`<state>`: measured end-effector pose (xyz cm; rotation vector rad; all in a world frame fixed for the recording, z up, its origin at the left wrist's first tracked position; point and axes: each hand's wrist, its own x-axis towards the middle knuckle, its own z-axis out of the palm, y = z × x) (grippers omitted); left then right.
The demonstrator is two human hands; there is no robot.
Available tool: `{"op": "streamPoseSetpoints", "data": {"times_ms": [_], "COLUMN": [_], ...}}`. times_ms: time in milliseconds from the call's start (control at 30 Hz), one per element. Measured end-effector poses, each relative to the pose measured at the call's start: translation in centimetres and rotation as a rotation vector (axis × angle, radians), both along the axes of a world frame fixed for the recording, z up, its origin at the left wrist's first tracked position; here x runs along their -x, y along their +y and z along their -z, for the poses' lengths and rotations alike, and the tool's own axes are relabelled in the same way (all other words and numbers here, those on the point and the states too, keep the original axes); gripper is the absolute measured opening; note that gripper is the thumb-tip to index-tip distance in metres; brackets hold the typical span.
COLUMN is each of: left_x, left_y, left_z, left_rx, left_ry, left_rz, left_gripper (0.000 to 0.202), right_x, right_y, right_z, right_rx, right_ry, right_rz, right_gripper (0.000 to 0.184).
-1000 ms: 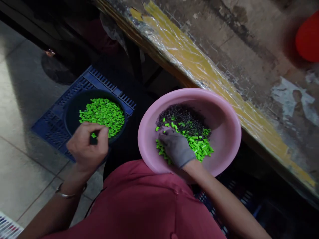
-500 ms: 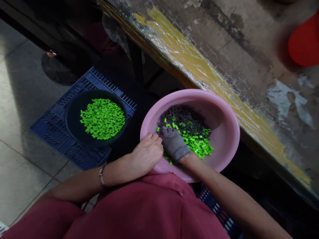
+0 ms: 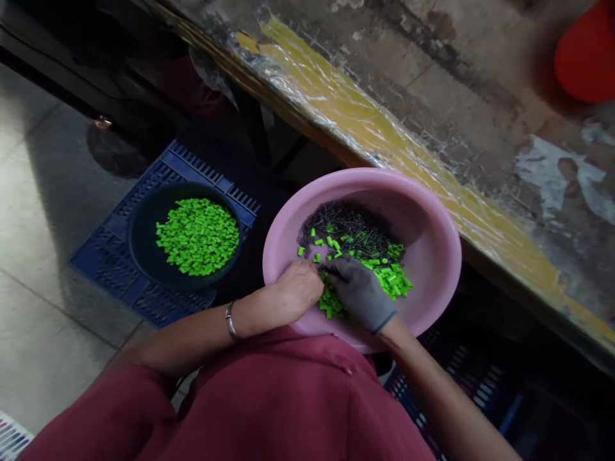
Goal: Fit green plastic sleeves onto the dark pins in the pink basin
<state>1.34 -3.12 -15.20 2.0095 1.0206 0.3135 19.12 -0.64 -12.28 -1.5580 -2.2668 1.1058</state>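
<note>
A pink basin (image 3: 439, 301) rests before me, holding a heap of dark, thin metallic-looking pieces (image 3: 355, 224) and many small bright green tubes (image 3: 391, 278). Over its near left part, my bare left hand (image 3: 298, 291) is closed, its fingertips meeting those of the other hand. My right hand (image 3: 362, 291), in a grey glove, is closed too, with thumb and fingers pinched above the green tubes. Something small and dark shows between the fingertips, too small to name.
Left of the basin, a dark round tub (image 3: 144, 256) of green pieces stands on a blue slatted crate (image 3: 103, 256). A worn bench edged with yellow tape (image 3: 331, 83) runs diagonally beyond the basin. A red container (image 3: 589, 57) stands on the bench.
My right hand has drawn back from the dark heap toward me and turned, its fingers now pinched. My left hand has shifted slightly right and down, further over the basin.
</note>
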Motion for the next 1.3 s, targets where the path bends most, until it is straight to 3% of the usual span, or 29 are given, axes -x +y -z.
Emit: {"op": "streamPoseSetpoints", "data": {"times_ms": [100,167,333,433,567,867,1033,1300], "left_x": [0.0,0.1,0.4,0.5,0.5,-0.7,-0.8,-1.8], "left_y": [1.2,1.9,2.6,2.3,1.8,1.8,1.4,0.8], "left_z": [-1.3,-2.6,-4.5,-4.7,-4.6,-4.7,-4.2,-3.6], "left_rx": [-0.04,0.016,0.433,0.757,0.951,0.951,1.036,1.079], "left_ry": [0.089,0.087,-0.318,-0.541,-0.659,-0.756,-0.773,-0.984], "left_rz": [0.086,0.058,-0.282,-0.455,-0.577,-0.659,-0.655,-0.747], "left_gripper": [0.026,0.026,0.017,0.017,0.026,0.029,0.027,0.027], "right_x": [-0.4,-0.8,-1.4,-1.2,-0.8,-0.3,-0.2,0.5], "right_y": [-0.3,-0.5,-1.1,-1.6,-1.9,-1.9,-2.2,-2.7], "right_z": [-0.8,-1.5,-3.3,-4.3,-5.2,-5.4,-5.3,-4.4], "right_rx": [0.048,0.046,-0.028,-0.021,-0.043,-0.084,-0.1,-0.079], "right_ry": [0.101,0.163,0.264,0.254,0.234,0.283,0.28,0.37], "right_rz": [0.093,0.151,0.255,0.309,0.361,0.38,0.404,0.454], "right_gripper": [0.018,0.018,0.018,0.02,0.015,0.012,0.017,0.013]}}
